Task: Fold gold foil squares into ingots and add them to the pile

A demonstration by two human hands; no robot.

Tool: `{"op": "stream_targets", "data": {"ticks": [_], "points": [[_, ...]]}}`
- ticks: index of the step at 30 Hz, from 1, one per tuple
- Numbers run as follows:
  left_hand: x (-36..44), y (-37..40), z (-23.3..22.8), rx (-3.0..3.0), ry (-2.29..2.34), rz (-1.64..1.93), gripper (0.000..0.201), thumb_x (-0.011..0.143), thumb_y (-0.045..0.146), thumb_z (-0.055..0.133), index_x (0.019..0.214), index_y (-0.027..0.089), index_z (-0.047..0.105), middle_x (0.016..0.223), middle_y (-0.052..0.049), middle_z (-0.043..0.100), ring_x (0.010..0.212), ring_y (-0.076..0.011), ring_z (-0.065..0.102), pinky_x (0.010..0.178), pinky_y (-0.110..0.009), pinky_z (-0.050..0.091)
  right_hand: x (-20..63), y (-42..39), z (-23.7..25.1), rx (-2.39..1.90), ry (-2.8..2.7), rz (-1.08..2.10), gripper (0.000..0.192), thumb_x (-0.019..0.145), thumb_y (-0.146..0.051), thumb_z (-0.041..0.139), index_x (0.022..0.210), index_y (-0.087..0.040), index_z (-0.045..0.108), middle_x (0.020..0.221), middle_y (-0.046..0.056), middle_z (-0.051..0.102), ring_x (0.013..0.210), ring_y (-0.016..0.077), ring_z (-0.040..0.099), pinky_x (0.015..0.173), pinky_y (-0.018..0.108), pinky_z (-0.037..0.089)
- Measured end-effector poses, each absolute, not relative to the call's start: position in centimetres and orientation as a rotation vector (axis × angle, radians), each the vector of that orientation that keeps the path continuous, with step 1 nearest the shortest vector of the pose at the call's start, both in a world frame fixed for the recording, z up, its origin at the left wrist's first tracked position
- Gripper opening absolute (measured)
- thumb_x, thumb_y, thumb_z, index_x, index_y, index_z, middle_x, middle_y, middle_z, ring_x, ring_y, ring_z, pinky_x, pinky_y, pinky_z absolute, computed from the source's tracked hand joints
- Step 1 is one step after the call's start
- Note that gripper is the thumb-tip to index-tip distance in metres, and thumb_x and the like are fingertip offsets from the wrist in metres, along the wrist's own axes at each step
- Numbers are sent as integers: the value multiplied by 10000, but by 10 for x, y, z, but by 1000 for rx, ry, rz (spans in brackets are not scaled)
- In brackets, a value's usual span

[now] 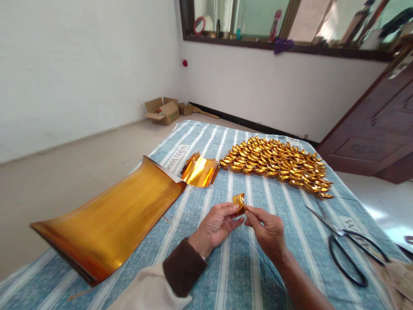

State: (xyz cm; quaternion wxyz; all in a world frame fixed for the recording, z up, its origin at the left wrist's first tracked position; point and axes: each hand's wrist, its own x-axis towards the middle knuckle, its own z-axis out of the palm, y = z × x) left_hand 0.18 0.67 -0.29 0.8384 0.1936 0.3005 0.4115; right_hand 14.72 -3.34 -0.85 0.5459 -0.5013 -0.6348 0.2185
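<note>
Between my two hands is a small piece of folded gold foil paper [239,199], held above the striped cloth. My left hand [220,224] pinches its left side between thumb and fingers. From the right, my right hand [265,230] grips the paper's lower right corner with its fingertips. Beyond the hands, rows of folded gold paper ingots [277,163] cover the far right of the table. A short stack of cut gold foil sheets [200,171] lies to their left. Nearer on the left is a large stack of gold foil paper [116,215], its edges curling.
Black-handled scissors [338,233] lie partly open on the blue striped tablecloth [213,241] at the right. Open cardboard boxes [164,112] stand on the floor by the wall. A dark red wooden door [371,116] is at the right, and a window sill [238,42] holds several items.
</note>
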Motion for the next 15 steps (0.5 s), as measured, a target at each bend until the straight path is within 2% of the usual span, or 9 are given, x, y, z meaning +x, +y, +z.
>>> {"op": "stream_targets", "data": {"ticks": [5, 15], "points": [[3, 8, -4, 396, 645, 893, 151, 641, 120, 809, 759, 97, 716, 853, -80, 703, 777, -166, 646, 733, -279, 516, 146, -33, -9, -1267, -1432, 473, 206, 812, -287, 650, 969, -196, 747, 714, 19, 751, 529, 147, 678, 544, 239, 569], [2, 7, -6, 442, 669, 895, 181, 597, 141, 842, 686, 113, 687, 783, -58, 678, 740, -159, 622, 742, -299, 517, 144, -35, -2, -1287, -1350, 639, 182, 824, -310, 626, 877, -193, 755, 561, -15, 679, 484, 125, 639, 502, 212, 540]]}}
